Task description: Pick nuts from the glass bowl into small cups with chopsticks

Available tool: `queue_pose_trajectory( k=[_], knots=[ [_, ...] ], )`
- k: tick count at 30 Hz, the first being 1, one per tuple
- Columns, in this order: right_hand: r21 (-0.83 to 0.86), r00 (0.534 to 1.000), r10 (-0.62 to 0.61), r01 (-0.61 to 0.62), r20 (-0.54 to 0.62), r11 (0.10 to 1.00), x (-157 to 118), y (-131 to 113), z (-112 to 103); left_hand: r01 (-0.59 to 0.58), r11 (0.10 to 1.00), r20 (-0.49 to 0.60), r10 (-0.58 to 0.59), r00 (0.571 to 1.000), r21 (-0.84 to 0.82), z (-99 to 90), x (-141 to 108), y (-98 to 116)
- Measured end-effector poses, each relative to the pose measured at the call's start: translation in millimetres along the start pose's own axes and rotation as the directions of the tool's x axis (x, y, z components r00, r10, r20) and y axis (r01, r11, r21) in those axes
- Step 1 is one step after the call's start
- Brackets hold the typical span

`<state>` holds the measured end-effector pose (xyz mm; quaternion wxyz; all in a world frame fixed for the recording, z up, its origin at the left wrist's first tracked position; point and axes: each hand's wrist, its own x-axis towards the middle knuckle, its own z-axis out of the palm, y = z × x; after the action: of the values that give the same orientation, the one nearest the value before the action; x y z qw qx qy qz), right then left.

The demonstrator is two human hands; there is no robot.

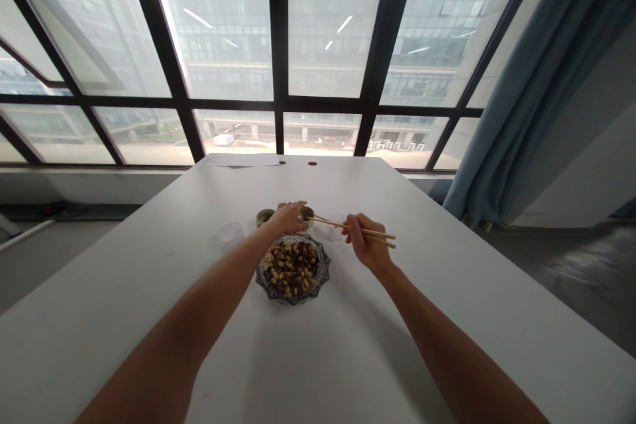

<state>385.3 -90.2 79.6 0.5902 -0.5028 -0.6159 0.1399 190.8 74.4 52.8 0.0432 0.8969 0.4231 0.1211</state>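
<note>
A scalloped glass bowl point(325, 269) full of peanuts and dark pieces stands on the white table point(298, 371). Behind it, my left hand point(289, 217) reaches over from the left, thumb and fingers around the near and far sides of a small olive-coloured cup point(307, 213). My right hand point(366, 238), at the right, is closed on a pair of wooden chopsticks point(380, 236). Their tips point left and reach the mouth of that cup. What is inside the cup is too small to tell. A second similar cup point(264, 217) stands just left of my left hand.
One clear plastic container point(231, 232) sits left of the bowl, another point(332, 228) beneath the chopsticks. White paper point(241, 159) and two small round dark things lie at the table's far edge, before large windows. A blue curtain point(527, 93) hangs at right.
</note>
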Motion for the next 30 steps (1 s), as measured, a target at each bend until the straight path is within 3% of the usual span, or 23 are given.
queue_pose_trajectory(
  k=[3,6,9,13,17,21,26,30],
  knots=[
    [0.139,0.993,0.113,-0.107,-0.029,0.984,4.9,-13.3,-9.0,0.059,0.998,0.026,-0.060,0.998,0.032,-1.4,0.6,1.7],
    [0.160,0.964,0.223,-0.245,0.141,0.956,7.6,-22.3,-16.0,0.038,0.999,0.013,-0.038,0.999,0.037,-7.0,-5.5,3.1],
    [0.098,0.898,0.284,-0.334,0.336,0.938,5.5,-24.0,-15.4,0.000,1.000,-0.134,0.002,0.991,0.020,-18.0,-27.2,-2.1],
    [0.070,0.826,0.267,-0.345,0.497,0.936,-0.6,-18.4,-3.3,0.053,0.998,-0.403,-0.040,0.914,0.022,-32.1,-77.6,-25.8],
    [0.144,0.892,0.218,-0.294,0.395,0.945,-4.5,-10.6,9.8,0.158,0.987,-0.553,-0.136,0.822,-0.008,-31.8,-126.5,-55.8],
    [0.182,0.946,0.203,-0.252,0.252,0.951,-4.8,-4.9,13.1,0.201,0.977,-0.619,-0.198,0.760,-0.067,-17.8,-153.7,-76.4],
    [0.176,0.975,0.183,-0.204,0.129,0.963,-1.3,-9.5,5.7,0.217,0.948,-0.623,-0.317,0.715,-0.233,6.4,-162.0,-91.4],
    [0.152,0.954,0.196,-0.234,0.227,0.960,-1.7,-16.1,4.3,0.244,0.872,-0.514,-0.454,0.728,-0.425,18.1,-161.4,-96.3]
  ],
)
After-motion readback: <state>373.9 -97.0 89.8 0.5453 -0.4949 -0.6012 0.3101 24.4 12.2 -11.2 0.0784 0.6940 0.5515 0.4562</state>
